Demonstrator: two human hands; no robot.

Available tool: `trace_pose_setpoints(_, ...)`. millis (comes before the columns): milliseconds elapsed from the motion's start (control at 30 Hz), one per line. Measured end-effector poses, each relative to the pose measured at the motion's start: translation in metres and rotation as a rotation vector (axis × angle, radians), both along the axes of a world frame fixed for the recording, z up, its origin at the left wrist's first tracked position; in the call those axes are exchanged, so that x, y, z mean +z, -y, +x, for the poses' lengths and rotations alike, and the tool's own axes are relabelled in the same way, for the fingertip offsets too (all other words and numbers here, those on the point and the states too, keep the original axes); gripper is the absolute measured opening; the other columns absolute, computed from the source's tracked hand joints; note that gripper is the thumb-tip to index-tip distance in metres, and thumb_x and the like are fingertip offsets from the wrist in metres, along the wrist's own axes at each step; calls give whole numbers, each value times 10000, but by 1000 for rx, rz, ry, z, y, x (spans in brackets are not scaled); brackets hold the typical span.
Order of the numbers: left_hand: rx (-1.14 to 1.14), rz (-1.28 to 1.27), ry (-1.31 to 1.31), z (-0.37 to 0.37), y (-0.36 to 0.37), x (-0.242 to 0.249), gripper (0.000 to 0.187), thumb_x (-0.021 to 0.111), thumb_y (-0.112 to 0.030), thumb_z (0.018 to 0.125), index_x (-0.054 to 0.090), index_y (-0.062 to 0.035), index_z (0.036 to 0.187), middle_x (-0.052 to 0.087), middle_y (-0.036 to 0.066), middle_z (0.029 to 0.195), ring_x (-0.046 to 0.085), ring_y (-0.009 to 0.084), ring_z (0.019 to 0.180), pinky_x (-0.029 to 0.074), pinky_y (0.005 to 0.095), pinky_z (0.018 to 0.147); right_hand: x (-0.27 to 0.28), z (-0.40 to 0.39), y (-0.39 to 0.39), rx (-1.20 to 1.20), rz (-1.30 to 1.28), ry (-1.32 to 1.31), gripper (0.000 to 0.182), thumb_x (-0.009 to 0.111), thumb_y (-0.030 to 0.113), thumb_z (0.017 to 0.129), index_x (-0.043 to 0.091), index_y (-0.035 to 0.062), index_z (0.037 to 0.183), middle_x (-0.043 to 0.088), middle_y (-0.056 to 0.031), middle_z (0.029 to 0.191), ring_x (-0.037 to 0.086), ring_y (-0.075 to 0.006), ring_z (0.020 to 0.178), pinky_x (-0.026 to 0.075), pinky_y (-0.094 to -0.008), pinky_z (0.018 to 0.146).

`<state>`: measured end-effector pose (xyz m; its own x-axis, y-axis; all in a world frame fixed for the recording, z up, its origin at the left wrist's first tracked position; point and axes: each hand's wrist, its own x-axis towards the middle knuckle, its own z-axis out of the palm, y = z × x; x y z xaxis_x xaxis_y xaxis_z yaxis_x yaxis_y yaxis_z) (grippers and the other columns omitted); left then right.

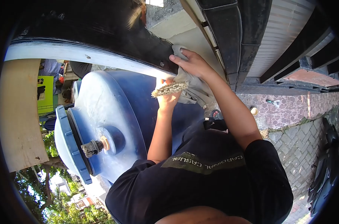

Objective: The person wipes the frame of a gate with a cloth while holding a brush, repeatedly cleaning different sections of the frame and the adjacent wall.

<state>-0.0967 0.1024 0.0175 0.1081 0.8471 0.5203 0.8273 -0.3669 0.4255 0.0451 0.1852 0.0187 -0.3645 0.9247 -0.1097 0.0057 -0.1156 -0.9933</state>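
Note:
My right hand (pixel 193 65) grips a crumpled grey cloth (pixel 182 76) at the end of a dark beam (pixel 113 41) with a white lower edge. Its thumb points left against the beam, and the cloth hangs down between both hands. Just below, my left hand (pixel 168 98) is raised to the beam's white edge. A worn, bristly brush-like thing (pixel 169 89) lies across that hand, which seems to hold it, its right end against the cloth. The left fingertips are partly hidden in glare and behind the bristles.
Left of my body is a large blue water tank (pixel 139 97) with a ribbed lid (pixel 73 145) and a pipe fitting (pixel 93 148). A pale board (pixel 22 112) stands far left. Dark metal framing (pixel 229 37) is above right. Paving (pixel 289 142) lies below at right, beside a parked motorcycle (pixel 326 168).

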Motion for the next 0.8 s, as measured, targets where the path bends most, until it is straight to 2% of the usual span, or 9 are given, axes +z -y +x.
trace_pose_setpoints(67,53,-159,37,-7,1,-4,163,704,-71,643,590,-25,750,599,94,773,573,254,740,457,339,668,1,-7,-5,-31,56,26,893,597,607,761,419,-104,1272,477,-268,1266,469,-311,1195,369,-327,983)
trace_pose_setpoints(200,-50,-72,326,-1,-1,0,201,711,-64,620,585,-25,771,592,86,773,568,234,716,449,322,669,-27,-15,-15,30,-30,37,887,601,606,759,436,-110,1255,484,-271,1257,471,-310,1194,374,-327,977)
trace_pose_setpoints(267,9,-55,133,-2,0,2,196,703,-72,628,584,-20,774,596,95,787,570,236,716,449,330,676,-33,-20,-18,5,-50,0,851,590,602,771,465,-100,1237,503,-262,1240,480,-306,1185,379,-328,968)
trace_pose_setpoints(367,47,-166,198,1,1,6,194,698,-95,630,587,-21,770,596,95,773,570,241,718,448,338,688,18,-4,-9,-41,63,111,827,582,596,780,479,-91,1229,509,-258,1234,486,-306,1177,376,-332,968)
trace_pose_setpoints(533,41,-142,121,-3,2,7,190,685,-117,623,597,-24,764,597,91,725,571,263,721,444,351,691,11,-7,-14,-29,11,2,847,585,598,773,469,-107,1228,483,-272,1258,474,-317,1189,361,-340,986)
trace_pose_setpoints(600,48,-303,312,-2,2,13,186,674,-108,626,600,-23,774,609,94,763,575,267,729,444,357,699,26,-4,-7,-18,14,-72,856,592,598,767,465,-113,1228,474,-277,1265,469,-320,1195,358,-342,989)
trace_pose_setpoints(667,-27,-80,-190,-9,-2,8,178,664,-105,626,597,-22,769,614,100,794,573,265,715,447,359,694,52,-1,3,-69,152,-32,930,624,660,691,491,-102,1208,549,-277,1161,536,-316,1112,408,-340,936)
trace_pose_setpoints(733,-15,-57,-14,-6,0,5,146,665,-165,665,597,-67,750,603,105,783,554,303,698,434,386,657,67,0,8,1,202,-75,908,636,660,680,517,-84,1186,581,-256,1108,566,-299,1059,428,-334,902)
trace_pose_setpoints(800,24,-143,205,-5,0,5,139,656,-106,666,593,-50,777,603,88,766,557,258,665,441,354,647,71,-6,7,-91,289,-83,917,640,666,670,520,-91,1174,597,-248,1072,580,-294,1029,438,-331,886)
